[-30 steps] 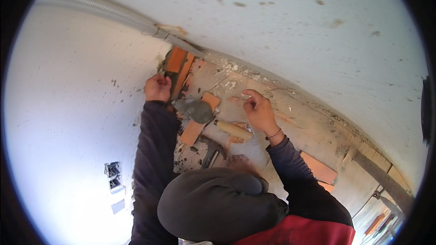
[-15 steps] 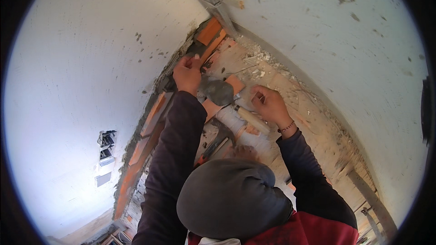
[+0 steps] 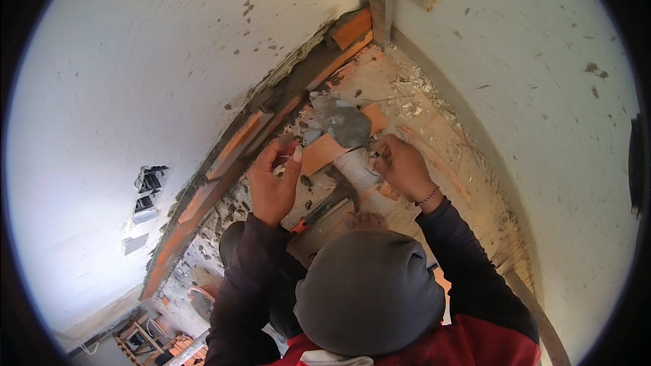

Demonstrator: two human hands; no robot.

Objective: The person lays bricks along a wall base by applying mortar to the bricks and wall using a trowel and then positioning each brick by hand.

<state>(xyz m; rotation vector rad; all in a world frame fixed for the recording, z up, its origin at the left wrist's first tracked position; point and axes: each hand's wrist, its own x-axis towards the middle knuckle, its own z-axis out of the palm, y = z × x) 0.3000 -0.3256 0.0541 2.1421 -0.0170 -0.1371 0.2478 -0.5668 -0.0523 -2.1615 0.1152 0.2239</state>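
My right hand point(image 3: 405, 168) is closed around the handle of a trowel; the fingers hide most of the handle. The trowel's grey, mortar-smeared blade point(image 3: 344, 123) points forward and left, over an orange tile piece point(image 3: 321, 156). Close to the left end of that tile, my left hand point(image 3: 274, 179) is raised with curled fingers, the thumb apart from the forefinger and nothing visible between them. Its fingertips look grey with mortar. Beyond it, a strip of wet mortar point(image 3: 291, 80) runs along the wall base between orange tile strips point(image 3: 237, 144).
An orange-and-black tool point(image 3: 313, 217) lies near bare toes point(image 3: 366, 221). Rubble point(image 3: 413, 88) lines the right wall's foot. A metal stud point(image 3: 380, 3) stands in the corner. The left wall has an open electrical box point(image 3: 149, 190). A grey hat point(image 3: 369, 291) covers the lower middle.
My left hand has come back from the mortar strip toward me. My right hand has closed on the trowel handle, which lay beside it before. The view has turned somewhat.
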